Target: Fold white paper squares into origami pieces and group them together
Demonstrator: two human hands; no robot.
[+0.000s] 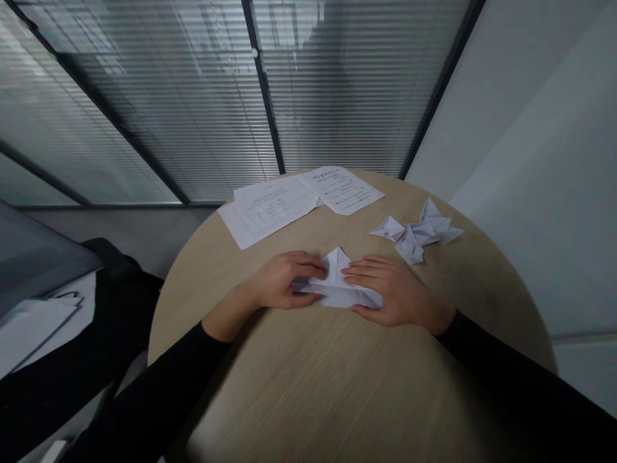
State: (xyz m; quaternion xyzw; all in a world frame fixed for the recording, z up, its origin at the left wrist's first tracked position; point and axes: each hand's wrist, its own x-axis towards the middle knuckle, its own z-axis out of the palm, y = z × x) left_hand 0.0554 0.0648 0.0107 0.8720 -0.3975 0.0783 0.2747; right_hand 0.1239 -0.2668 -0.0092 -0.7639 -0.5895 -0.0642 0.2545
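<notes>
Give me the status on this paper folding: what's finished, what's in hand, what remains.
Looks done: a cluster of folded white paper shapes sits to the right on the round wooden table.

In hand: a folded white sheet with a pointed top lies under the left hand and right hand, both pressing it against the table.

Remaining: the printed sheets at the far edge lie flat, unfolded.

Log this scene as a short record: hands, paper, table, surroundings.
left hand: curled over the left end of the folded white paper
right hand: fingers lying on the paper's right part
paper shape: peak pointing away from the person
surface: round light wood table
far edge: printed sheets, one with a grid
right of hands: folded paper pieces in a loose heap
background: glass wall with blinds
</notes>
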